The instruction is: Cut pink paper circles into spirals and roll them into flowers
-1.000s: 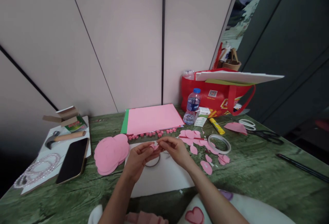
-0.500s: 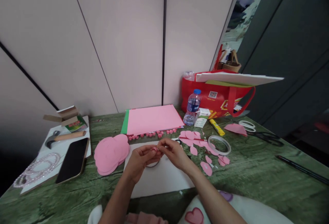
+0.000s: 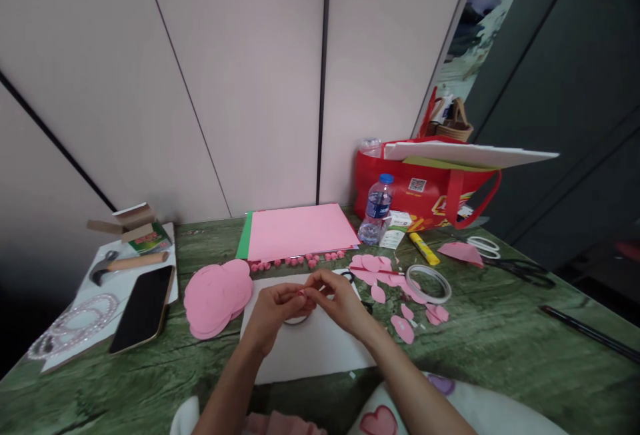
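pinching a small pink piece [image 3: 301, 292] above the white board [image 3: 310, 357]
i have the left hand [image 3: 273, 314] and right hand [image 3: 339, 297] both gripping it; pink cutouts [image 3: 216, 298] lie left of the board.

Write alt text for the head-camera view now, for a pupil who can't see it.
A person's left hand and right hand meet over a white sheet, pinching a small pink piece. Around them on the green table lie pink paper rounds, pink petal shapes and a row of small pink bits; a red bag stands behind, to the right.
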Tool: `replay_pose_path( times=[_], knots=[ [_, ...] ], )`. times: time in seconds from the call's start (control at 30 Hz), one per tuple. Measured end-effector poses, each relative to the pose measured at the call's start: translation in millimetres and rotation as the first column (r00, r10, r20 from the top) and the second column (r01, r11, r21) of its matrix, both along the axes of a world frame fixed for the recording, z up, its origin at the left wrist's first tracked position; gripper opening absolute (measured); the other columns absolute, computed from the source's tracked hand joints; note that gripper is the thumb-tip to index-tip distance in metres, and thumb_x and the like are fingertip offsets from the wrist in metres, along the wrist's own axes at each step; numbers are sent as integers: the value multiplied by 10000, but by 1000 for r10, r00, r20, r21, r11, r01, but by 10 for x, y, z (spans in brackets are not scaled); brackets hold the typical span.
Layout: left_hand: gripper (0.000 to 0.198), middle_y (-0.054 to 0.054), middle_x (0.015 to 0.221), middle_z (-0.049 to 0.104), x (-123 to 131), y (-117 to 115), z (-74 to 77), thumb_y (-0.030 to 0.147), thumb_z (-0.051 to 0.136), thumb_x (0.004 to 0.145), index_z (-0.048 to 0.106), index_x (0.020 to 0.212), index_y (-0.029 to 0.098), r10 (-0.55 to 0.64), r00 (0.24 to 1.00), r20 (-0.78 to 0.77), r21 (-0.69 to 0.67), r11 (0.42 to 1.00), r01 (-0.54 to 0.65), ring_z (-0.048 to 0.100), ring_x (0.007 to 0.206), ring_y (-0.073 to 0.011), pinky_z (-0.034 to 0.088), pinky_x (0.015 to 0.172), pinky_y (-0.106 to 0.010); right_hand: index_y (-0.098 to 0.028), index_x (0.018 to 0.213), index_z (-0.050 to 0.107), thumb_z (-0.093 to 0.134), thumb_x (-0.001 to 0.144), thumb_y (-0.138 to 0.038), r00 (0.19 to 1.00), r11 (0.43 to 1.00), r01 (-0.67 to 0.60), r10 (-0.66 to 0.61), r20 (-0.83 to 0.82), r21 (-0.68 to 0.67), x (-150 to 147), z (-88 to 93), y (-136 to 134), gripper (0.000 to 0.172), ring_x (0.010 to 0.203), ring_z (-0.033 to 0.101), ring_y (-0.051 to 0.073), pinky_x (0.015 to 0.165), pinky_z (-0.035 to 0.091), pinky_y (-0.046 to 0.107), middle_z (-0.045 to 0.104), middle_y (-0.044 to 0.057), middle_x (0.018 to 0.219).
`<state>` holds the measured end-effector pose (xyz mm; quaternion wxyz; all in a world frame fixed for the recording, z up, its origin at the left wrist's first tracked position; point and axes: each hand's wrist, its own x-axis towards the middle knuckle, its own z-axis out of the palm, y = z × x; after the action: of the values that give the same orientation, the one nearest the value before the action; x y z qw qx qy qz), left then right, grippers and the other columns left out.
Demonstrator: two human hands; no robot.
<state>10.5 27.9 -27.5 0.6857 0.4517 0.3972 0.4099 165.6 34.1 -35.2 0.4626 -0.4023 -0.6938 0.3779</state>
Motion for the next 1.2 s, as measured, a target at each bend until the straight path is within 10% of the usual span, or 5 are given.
replay_pose_path(
  times=[1.2],
  knots=[
    [276,-82,679,674,91,38,-29,272,702,596,639,800,98,160,987,-24,-159,974,-161,630,632,-178,494,652,-316,-243,904,632,480,812,-204,993,997,41,-47,108,62,-54,-166,98,182,698,542,137,545,443,225,550,41,818]
  ],
)
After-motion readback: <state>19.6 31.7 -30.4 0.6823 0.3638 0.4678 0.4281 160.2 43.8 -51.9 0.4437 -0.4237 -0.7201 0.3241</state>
